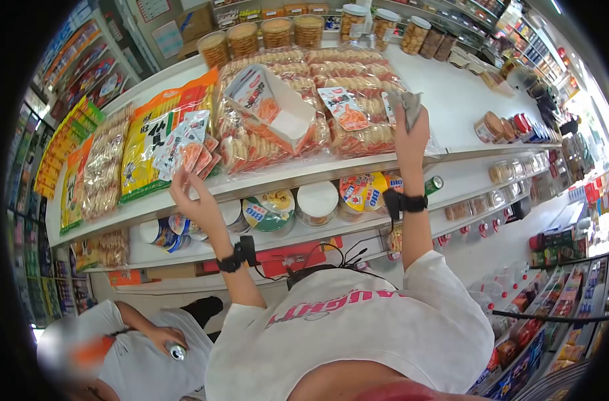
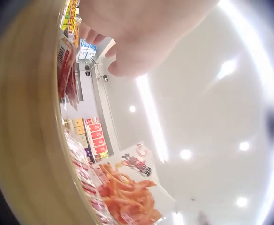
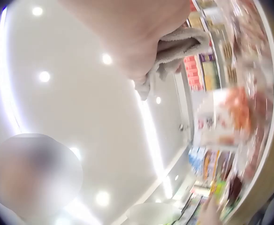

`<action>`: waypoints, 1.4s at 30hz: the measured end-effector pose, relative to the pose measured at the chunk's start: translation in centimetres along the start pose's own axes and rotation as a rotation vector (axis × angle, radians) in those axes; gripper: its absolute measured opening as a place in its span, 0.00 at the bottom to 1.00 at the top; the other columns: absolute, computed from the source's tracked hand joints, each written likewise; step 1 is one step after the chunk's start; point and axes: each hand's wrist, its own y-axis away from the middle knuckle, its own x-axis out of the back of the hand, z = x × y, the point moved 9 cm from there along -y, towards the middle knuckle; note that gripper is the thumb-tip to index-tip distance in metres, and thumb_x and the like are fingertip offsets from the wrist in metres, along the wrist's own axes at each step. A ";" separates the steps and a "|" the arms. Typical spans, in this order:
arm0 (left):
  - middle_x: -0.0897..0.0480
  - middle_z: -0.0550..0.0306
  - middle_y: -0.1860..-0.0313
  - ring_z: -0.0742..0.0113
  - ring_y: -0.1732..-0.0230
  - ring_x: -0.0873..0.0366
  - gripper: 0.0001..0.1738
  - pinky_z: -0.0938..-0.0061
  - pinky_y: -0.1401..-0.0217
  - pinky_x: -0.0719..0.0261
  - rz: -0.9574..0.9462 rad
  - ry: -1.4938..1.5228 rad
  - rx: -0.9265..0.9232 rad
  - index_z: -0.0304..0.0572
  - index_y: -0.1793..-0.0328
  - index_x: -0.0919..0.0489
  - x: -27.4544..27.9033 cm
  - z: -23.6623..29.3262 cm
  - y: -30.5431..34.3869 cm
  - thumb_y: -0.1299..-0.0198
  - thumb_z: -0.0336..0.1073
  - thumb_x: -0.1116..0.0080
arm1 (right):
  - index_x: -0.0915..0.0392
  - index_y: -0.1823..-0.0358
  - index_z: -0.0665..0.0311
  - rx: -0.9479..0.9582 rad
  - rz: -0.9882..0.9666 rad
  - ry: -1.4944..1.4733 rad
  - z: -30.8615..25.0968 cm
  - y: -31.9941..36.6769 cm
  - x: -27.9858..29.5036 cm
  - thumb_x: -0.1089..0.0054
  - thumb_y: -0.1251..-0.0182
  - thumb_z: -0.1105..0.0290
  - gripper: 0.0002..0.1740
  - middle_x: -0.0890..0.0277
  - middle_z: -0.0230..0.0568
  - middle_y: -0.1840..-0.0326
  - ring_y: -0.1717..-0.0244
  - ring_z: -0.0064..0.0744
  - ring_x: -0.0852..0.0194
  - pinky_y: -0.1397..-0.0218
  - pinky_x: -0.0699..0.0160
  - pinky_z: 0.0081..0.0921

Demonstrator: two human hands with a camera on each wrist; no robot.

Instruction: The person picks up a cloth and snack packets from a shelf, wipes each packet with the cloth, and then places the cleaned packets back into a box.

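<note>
A crumpled grey cloth [image 1: 408,107] is gripped in my right hand [image 1: 412,139], over the right end of the clear-wrapped biscuit packs. In the right wrist view, the cloth [image 3: 181,44] bunches out past the fingers. My left hand [image 1: 199,204] is at the shelf's front edge, its fingertips right at the lower edge of a pile of small snack packets [image 1: 184,150]. Loosely bent fingers show in the left wrist view. Between the hands, a white display box [image 1: 269,107] with an orange food picture lies tilted on the biscuit packs [image 1: 251,150]. Another small packet [image 1: 344,109] lies nearer my right hand.
Yellow snack bags [image 1: 144,134] lie left of the pile. Round tubs [image 1: 277,33] line the back, and jars [image 1: 498,127] stand on the white shelf top [image 1: 444,87] at right. Instant noodle bowls [image 1: 318,202] sit below. Another person [image 1: 150,347] holding a can is at lower left.
</note>
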 end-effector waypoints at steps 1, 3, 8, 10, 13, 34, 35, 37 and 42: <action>0.18 0.47 0.40 0.59 0.43 0.18 0.15 0.66 0.39 0.20 -0.045 0.076 0.037 0.33 0.37 0.20 -0.4 0.7 0.9 0.25 0.29 0.42 | 0.23 0.42 0.72 0.055 0.010 0.104 2.4 -0.1 -0.2 0.31 0.26 0.60 0.23 0.16 0.54 0.51 0.50 0.52 0.17 0.42 0.21 0.40; 0.17 0.50 0.41 0.63 0.44 0.17 0.14 0.69 0.41 0.19 -0.100 0.170 0.087 0.33 0.37 0.20 -1.2 2.0 2.6 0.25 0.28 0.42 | 0.25 0.40 0.72 0.176 0.022 0.299 5.6 -0.2 -1.1 0.29 0.29 0.57 0.28 0.17 0.60 0.51 0.50 0.63 0.18 0.42 0.21 0.46; 0.15 0.53 0.45 0.66 0.46 0.17 0.12 0.72 0.41 0.20 -0.140 0.267 0.118 0.33 0.40 0.19 -1.8 4.2 5.9 0.26 0.24 0.44 | 0.24 0.40 0.71 0.018 -0.224 0.337 7.1 1.0 -1.9 0.22 0.40 0.54 0.35 0.18 0.62 0.52 0.48 0.68 0.20 0.44 0.22 0.53; 0.16 0.53 0.46 0.66 0.48 0.16 0.11 0.72 0.41 0.20 -0.135 0.308 0.134 0.32 0.41 0.19 -1.8 5.2 6.9 0.27 0.23 0.45 | 0.24 0.40 0.71 -0.025 -0.234 0.277 7.4 0.6 -1.9 0.21 0.42 0.57 0.34 0.16 0.62 0.51 0.46 0.67 0.20 0.43 0.21 0.52; 0.15 0.53 0.48 0.70 0.54 0.15 0.11 0.74 0.45 0.19 -0.156 0.298 0.160 0.33 0.41 0.19 -1.6 7.2 8.4 0.25 0.25 0.45 | 0.22 0.40 0.69 -0.100 -0.203 0.143 6.9 0.4 -0.2 0.23 0.43 0.65 0.30 0.15 0.61 0.48 0.44 0.62 0.17 0.41 0.19 0.47; 0.18 0.46 0.33 0.60 0.35 0.18 0.26 0.67 0.34 0.19 -0.361 0.842 0.752 0.32 0.28 0.25 -6.7 10.7 20.7 0.18 0.48 0.50 | 0.27 0.34 0.68 -0.314 -0.708 -0.876 -6.9 14.3 0.1 0.35 0.43 0.84 0.32 0.27 0.48 0.31 0.31 0.38 0.25 0.27 0.28 0.36; 0.19 0.46 0.31 0.60 0.34 0.19 0.27 0.67 0.33 0.20 -0.366 0.772 0.766 0.33 0.27 0.25 -6.7 9.8 21.9 0.18 0.48 0.50 | 0.28 0.31 0.68 -0.300 -0.669 -0.874 -7.0 14.3 0.3 0.36 0.42 0.83 0.34 0.28 0.49 0.31 0.30 0.40 0.27 0.27 0.29 0.37; 0.24 0.50 0.26 0.63 0.31 0.23 0.33 0.68 0.29 0.24 -0.443 0.507 0.391 0.37 0.20 0.30 -6.4 10.6 22.5 0.17 0.56 0.54 | 0.32 0.24 0.66 -0.019 -0.779 -0.830 -12.5 16.1 0.7 0.39 0.39 0.79 0.38 0.31 0.55 0.25 0.24 0.48 0.31 0.22 0.34 0.41; 0.26 0.56 0.24 0.66 0.27 0.27 0.37 0.67 0.24 0.30 -0.450 1.063 0.763 0.43 0.18 0.34 -8.0 15.4 22.6 0.17 0.64 0.62 | 0.39 0.16 0.64 0.480 -0.721 -0.567 -17.4 16.7 2.1 0.45 0.29 0.71 0.38 0.57 0.63 0.10 0.10 0.65 0.63 0.12 0.59 0.54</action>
